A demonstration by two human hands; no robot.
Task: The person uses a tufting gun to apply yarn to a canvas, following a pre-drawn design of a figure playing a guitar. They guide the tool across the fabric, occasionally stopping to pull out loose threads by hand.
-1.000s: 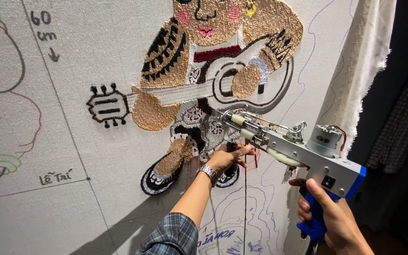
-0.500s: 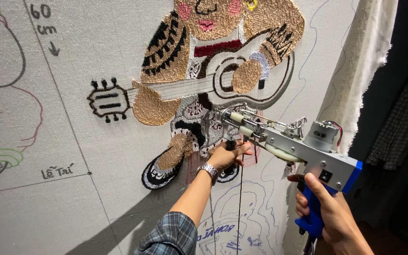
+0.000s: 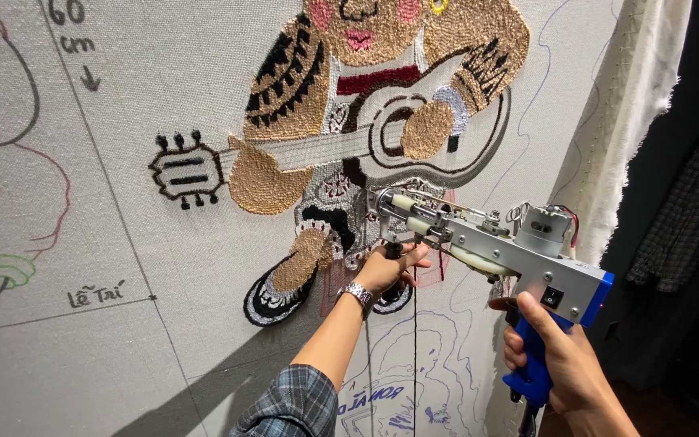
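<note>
The right hand (image 3: 564, 364) is wrapped tight around the blue pistol grip of the silver metal tufting gun (image 3: 491, 243), forefinger lying up along the housing. Ahead of it, the left hand (image 3: 390, 267) is closed around the gun's short front handle, a metal wristwatch (image 3: 357, 293) on the wrist and a blue plaid sleeve (image 3: 289, 405) below that. The gun's nose sits against the stretched grey backing cloth (image 3: 163, 340), just above the left hand.

By my reading the work is well along: the tufted figure with a guitar (image 3: 374, 121) is filled in tan, black, white and dark red. The blue drawn outlines (image 3: 398, 388) under both hands are bare, and so are the sketches far left.

The needle tip hides behind the gun's front. The figure's head is cut off at the top. A thin yarn strand (image 3: 414, 356) drops out of sight below.
</note>
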